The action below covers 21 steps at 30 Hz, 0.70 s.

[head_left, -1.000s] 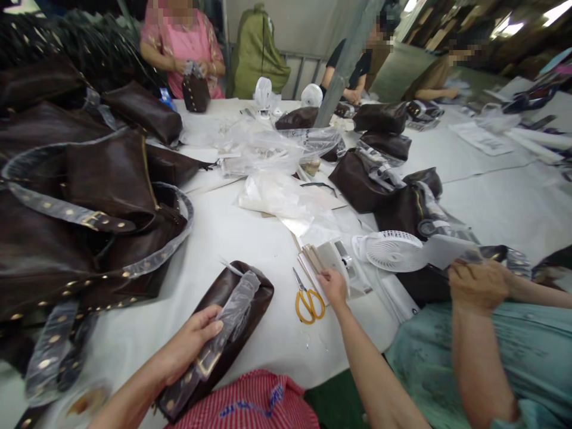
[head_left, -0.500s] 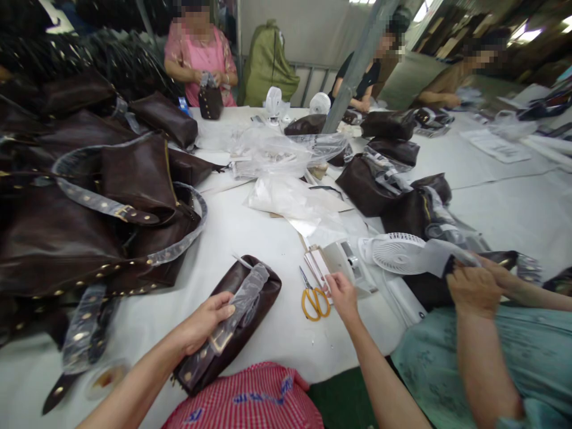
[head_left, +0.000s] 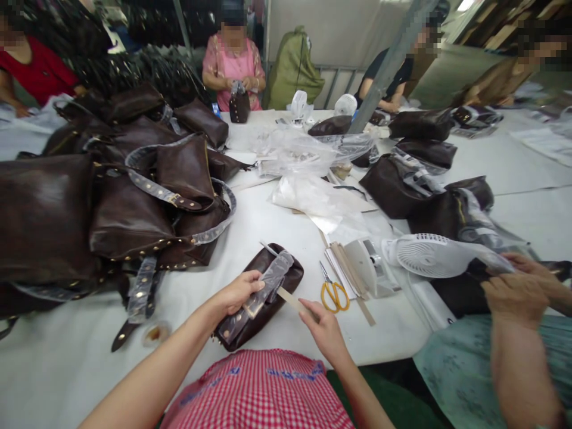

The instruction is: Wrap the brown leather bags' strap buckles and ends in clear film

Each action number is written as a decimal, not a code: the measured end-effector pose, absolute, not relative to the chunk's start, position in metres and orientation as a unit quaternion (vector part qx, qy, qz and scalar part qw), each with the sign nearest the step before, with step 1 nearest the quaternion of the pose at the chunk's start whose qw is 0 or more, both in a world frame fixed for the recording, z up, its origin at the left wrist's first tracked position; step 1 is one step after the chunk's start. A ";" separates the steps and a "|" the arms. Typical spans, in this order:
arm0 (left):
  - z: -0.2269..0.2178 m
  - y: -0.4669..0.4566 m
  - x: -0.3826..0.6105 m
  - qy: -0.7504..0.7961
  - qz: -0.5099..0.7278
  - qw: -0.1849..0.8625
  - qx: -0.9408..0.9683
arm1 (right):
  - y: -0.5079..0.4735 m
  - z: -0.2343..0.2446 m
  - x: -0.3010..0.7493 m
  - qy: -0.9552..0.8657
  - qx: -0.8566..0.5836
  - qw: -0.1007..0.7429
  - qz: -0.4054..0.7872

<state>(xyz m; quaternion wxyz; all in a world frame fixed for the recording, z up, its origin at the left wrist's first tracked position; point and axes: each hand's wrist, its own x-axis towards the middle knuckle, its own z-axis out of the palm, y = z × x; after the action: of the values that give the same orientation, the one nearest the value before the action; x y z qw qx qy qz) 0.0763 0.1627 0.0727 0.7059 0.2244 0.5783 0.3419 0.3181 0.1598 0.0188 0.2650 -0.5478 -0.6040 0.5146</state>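
Observation:
A small dark brown leather bag (head_left: pixel 271 317) lies slanted on the white table in front of me. Its studded strap (head_left: pixel 277 271), with a buckle, is wrapped in clear plastic and runs across the top. My left hand (head_left: pixel 243 292) grips the strap near its middle, thumb on top. Between the thumb and fingers of my right hand (head_left: pixel 325 329) is a flat, light beige strip (head_left: pixel 291 301), probably card. Its far end reaches the bag beside the strap. Scissors with orange handles (head_left: pixel 332 288) lie just right of that hand, beside a stack of similar strips (head_left: pixel 345 267).
Brown bags pile up at left (head_left: pixel 129 217), with more at right (head_left: pixel 388 187). Clear plastic bags (head_left: pixel 308 190) cover the table's middle. A white fan (head_left: pixel 424 255) stands near a co-worker's hands (head_left: pixel 516 298) at right. A metal post (head_left: pixel 379 83) rises at the far side.
My right hand has come from the stack of strips to the bag, now with a beige strip in it. My left hand stays on the strap. The view has swung left.

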 end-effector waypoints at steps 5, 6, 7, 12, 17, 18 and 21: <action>0.077 0.160 0.077 0.590 0.345 0.678 0.271 | 0.166 0.019 0.299 -0.585 -0.534 0.287 0.539; 0.079 0.160 0.077 0.595 0.348 0.667 0.282 | 0.168 0.021 0.297 -0.577 -0.539 0.294 0.538; 0.080 0.160 0.076 0.600 0.352 0.657 0.292 | 0.169 0.022 0.296 -0.569 -0.547 0.299 0.537; 0.078 0.158 0.078 0.608 0.348 0.636 0.323 | 0.168 0.022 0.293 -0.558 -0.553 0.289 0.547; 0.071 0.158 0.088 0.610 0.340 0.610 0.374 | 0.173 0.024 0.271 -0.552 -0.541 0.291 0.565; 0.070 0.158 0.090 0.611 0.342 0.604 0.380 | 0.175 0.025 0.265 -0.547 -0.519 0.290 0.589; 0.071 0.157 0.091 0.607 0.351 0.599 0.386 | 0.179 0.027 0.253 -0.485 -0.444 0.290 0.695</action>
<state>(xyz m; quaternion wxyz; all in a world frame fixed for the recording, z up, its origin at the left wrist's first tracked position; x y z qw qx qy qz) 0.0911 0.1571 0.0711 0.5993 0.3863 0.6068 0.3512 0.2530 0.1786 0.0270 0.2904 -0.4443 -0.4853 0.6947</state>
